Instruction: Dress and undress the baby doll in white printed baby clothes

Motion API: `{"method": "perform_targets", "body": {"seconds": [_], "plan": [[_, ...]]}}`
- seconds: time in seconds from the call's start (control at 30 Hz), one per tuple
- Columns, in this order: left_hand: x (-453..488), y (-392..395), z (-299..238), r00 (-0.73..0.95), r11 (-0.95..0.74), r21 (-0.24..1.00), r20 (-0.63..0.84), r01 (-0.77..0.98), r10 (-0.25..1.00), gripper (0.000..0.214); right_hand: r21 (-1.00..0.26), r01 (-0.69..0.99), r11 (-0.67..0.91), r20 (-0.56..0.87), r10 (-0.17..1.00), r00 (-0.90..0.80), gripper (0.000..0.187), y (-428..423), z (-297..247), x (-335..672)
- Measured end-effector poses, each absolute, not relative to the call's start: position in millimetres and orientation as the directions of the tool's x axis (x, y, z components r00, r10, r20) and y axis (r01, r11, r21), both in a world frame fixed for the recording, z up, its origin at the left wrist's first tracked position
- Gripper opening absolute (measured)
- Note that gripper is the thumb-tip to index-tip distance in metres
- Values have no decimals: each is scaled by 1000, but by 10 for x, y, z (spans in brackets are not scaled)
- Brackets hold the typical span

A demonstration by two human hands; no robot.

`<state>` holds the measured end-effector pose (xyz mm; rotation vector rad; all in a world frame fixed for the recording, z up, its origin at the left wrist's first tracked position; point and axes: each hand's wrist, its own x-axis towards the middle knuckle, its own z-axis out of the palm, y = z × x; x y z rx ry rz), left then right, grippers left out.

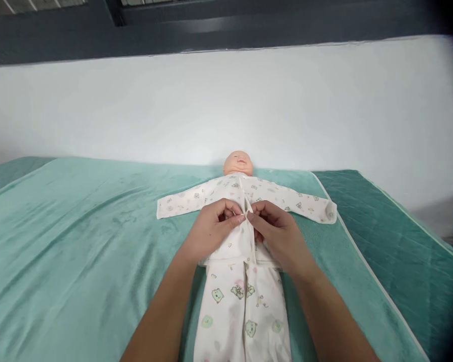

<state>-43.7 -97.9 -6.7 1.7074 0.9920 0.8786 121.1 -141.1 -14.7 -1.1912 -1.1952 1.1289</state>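
A baby doll [238, 163] lies on its back, dressed in a white baby shirt [226, 188] with small printed animals and matching baby trousers [226, 322]. Both sleeves spread out to the sides. At the middle of the shirt front, my left hand [217, 226] pinches one edge of the opening between thumb and forefinger. Close beside it, my right hand [275, 229] pinches the other edge the same way. Above and below the fingers the front edges gap slightly. Whatever fastener lies between the fingertips is too small to make out.
A green plush blanket [79, 241] with some folds covers the surface under the doll. A darker green quilted cover [407, 241] shows at the right. Behind the doll's head rises a white wall [154, 110], with a dark ledge [226, 27] above it.
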Motion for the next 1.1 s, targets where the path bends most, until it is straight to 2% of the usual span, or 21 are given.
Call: {"method": "perform_targets", "body": {"seconds": [0.13, 0.33, 0.57, 0.8, 1.0, 1.1], "plan": [[-451, -973, -59, 416, -146, 984, 89, 105, 905, 18, -999, -8, 50, 49, 997, 54, 24, -1393, -194, 1211], [-413, -966, -66, 388, -71, 997, 49, 42, 920, 19, -997, -2, 73, 73, 997, 30, 24, -1377, -237, 1209], [-372, -981, -66, 362, -86, 993, 50, 84, 931, 13, -997, 7, 81, 81, 997, 0, 19, -1380, -240, 1212], [-379, -982, -108, 436, -112, 989, 59, 96, 898, 14, -988, 141, 67, 70, 997, 17, 20, -1393, -224, 1192], [-365, -998, -149, 431, -174, 969, 83, 177, 898, 19, -972, 222, 82, 88, 996, 20, 11, -1410, -177, 1193], [-362, -1000, -153, 436, -161, 976, 81, 150, 896, 19, -978, 192, 85, 86, 996, -2, 12, -1410, -189, 1203]]}}
